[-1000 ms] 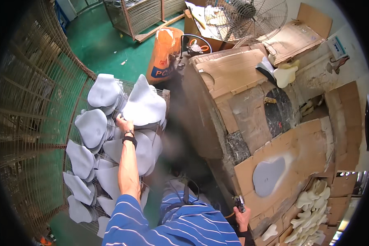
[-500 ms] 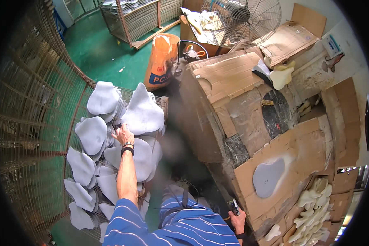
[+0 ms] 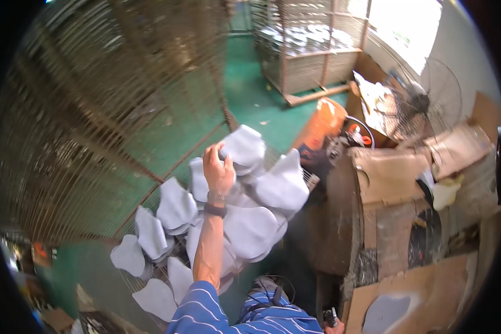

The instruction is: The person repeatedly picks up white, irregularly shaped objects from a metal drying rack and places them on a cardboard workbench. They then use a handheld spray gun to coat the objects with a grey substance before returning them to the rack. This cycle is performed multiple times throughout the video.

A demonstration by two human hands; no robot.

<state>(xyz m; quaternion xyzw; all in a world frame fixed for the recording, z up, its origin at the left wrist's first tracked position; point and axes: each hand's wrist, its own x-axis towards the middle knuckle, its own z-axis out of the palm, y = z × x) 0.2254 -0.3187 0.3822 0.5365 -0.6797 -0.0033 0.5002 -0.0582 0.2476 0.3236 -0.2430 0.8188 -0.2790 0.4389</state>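
Note:
Light-grey, flat, curved pads [image 3: 250, 231] lie in overlapping stacks on a wire rack. My left hand [image 3: 220, 172] is over the far part of these stacks, next to the left edge of a far pad [image 3: 245, 146]. Its thumb and fingers are apart, with nothing seen between them. At the lower edge, my right hand [image 3: 335, 328] is closed round a small metal spray gun [image 3: 330, 316], partly cut off by the frame. Right of it, a single grey pad [image 3: 387, 313] lies on cardboard with a pale halo around it.
Tall wire racks [image 3: 122, 106] stand at the left. An orange sack [image 3: 323, 125] stands beyond the bench, whose top is covered in cardboard [image 3: 392, 178]. A wire-caged fan [image 3: 423, 103] and another loaded rack [image 3: 312, 50] are at the back.
The view has swung left, so the scene sits further right and lower. My left hand has moved from the large pointed pad to beside the far pad. My right hand still holds the spray gun.

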